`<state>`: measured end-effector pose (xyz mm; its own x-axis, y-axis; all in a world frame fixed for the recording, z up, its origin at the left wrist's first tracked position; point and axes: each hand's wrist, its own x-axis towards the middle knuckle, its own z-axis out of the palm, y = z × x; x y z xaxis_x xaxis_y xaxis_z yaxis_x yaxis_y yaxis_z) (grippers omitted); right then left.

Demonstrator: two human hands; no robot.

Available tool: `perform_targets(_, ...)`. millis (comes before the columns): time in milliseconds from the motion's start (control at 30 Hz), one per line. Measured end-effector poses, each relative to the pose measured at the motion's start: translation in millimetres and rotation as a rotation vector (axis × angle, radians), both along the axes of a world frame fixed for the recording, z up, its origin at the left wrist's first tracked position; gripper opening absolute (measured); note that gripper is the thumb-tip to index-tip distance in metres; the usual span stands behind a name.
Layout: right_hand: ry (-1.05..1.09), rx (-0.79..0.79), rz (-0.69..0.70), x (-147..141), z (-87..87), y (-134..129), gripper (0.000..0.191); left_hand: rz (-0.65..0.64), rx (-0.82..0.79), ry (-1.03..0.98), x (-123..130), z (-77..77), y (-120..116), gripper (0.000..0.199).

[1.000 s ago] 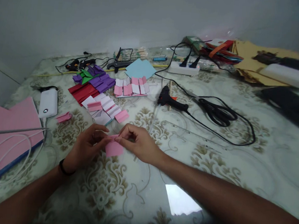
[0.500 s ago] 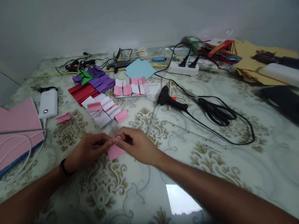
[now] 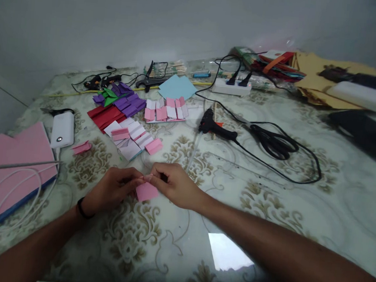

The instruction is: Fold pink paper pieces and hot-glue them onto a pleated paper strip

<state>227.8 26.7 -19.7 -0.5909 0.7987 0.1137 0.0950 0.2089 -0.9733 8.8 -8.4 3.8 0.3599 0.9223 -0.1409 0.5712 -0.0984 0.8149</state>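
Observation:
Between both hands is a small piece of pink paper (image 3: 147,192), its lower part hanging below the fingertips. My left hand (image 3: 115,188) pinches its upper left edge, closed. From the other side my right hand (image 3: 174,183) grips the same edge, thumb and fingers pressed together; the fold there is mostly covered by the fingers. Just beyond the hands lie white and pink folded papers (image 3: 132,137). To the left of these rests a small folded pink piece (image 3: 82,147).
A black glue gun (image 3: 215,126) with coiled cord lies right of centre, near a white power strip (image 3: 231,87). A white power bank (image 3: 63,129) and pink sheets (image 3: 14,165) are at left. Purple (image 3: 130,104), red (image 3: 106,116) and blue papers (image 3: 177,86) lie farther back.
The fingertips have drawn closer together along the paper's top edge, covering more of it. Both hands stay in nearly the same place; the view has shifted slightly.

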Motion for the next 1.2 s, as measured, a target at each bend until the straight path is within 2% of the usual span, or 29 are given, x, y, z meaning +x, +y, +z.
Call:
perform_targets(133,-0.009,0.005,-0.011,-0.4,0.1,0.8,0.043,0.079,-0.053,-0.112,-1.2,-6.0,-1.7,0.03)
perform_targets(200,0.006,-0.016,-0.033,-0.7,-0.2,1.4,0.035,0.135,-0.038,-0.178,-2.0,-9.7,-1.6,0.032)
perform_targets(300,0.146,-0.109,-0.016,-0.6,-1.6,3.0,0.023,0.225,-0.073,-0.3,-2.9,-12.0,0.1,0.034)
perform_targets(367,0.223,-0.134,0.042,0.0,-2.5,4.3,0.029,0.265,-0.128,-0.376,-3.1,-11.2,1.7,0.032)
perform_targets(433,0.206,-0.109,0.073,0.6,-2.9,5.4,0.033,0.285,-0.13,-0.407,-3.5,-9.8,2.9,0.029)
perform_targets(533,0.136,-0.08,0.061,0.6,-2.5,5.9,0.029,0.254,-0.112,-0.396,-5.0,-8.9,3.2,0.025)
perform_targets(633,0.123,-0.116,0.021,-0.7,-2.5,5.2,0.022,0.156,-0.189,-0.418,-7.5,-9.9,2.6,0.026)
perform_targets(800,0.141,-0.226,-0.03,-1.6,-4.5,4.9,0.037,0.037,-0.202,-0.56,-8.8,-11.1,2.0,0.054)
perform_targets(1000,0.206,-0.243,-0.007,-2.1,-7.0,6.2,0.038,0.219,-0.188,-0.431,0.1,-10.1,1.0,0.033)
perform_targets(1200,0.318,-0.302,0.031,-4.6,-12.7,6.9,0.031,0.215,-0.146,-0.439,2.2,-11.1,2.3,0.028)
